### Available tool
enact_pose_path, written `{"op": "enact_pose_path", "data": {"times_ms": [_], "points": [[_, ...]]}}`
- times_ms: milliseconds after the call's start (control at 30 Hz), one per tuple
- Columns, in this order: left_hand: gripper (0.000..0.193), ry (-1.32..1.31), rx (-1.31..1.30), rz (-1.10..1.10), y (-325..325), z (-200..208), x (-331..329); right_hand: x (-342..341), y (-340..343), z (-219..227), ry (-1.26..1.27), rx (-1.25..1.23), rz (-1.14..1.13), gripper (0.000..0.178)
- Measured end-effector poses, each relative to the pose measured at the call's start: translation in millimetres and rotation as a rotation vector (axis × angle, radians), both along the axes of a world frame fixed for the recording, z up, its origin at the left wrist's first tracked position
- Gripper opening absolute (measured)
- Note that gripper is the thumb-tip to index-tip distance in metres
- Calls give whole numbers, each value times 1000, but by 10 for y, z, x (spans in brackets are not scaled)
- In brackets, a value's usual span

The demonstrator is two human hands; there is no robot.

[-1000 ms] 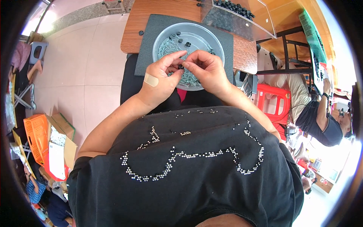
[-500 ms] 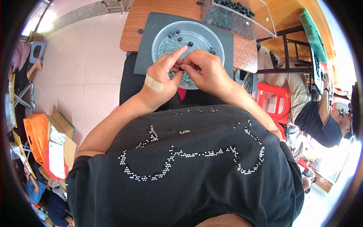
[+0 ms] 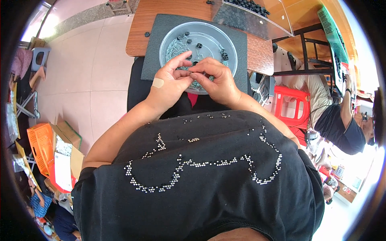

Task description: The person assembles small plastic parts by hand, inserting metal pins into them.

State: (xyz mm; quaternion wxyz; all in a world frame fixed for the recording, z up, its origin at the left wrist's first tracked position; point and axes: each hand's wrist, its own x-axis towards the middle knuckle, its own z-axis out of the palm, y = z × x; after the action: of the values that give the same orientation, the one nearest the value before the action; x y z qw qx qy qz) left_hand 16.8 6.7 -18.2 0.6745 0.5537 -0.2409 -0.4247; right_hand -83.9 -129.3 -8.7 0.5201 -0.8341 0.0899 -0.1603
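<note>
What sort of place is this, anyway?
Probably a small assembly workshop. A round tub holds screw-like metal pieces and small black parts, a clear bin beyond it holds many more dark pieces, and another person is at the right.

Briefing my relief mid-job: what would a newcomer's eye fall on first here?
Probably the left hand and right hand, fingertips close together over a round tub of metal pieces and black parts. Next, shiny studs across the wearer's black shirt, below. A red stool stands out at right.
</note>
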Motion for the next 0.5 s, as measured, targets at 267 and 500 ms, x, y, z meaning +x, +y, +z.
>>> {"op": "enact_pose_path", "data": {"times_ms": [267,500], "points": [[55,408,6,-154,-24,49,-6,-127,-44,-96,-205,-239,122,26],[65,247,176,-293,-174,127,-64,-168,-110,-156,-210,-287,92,24]]}}
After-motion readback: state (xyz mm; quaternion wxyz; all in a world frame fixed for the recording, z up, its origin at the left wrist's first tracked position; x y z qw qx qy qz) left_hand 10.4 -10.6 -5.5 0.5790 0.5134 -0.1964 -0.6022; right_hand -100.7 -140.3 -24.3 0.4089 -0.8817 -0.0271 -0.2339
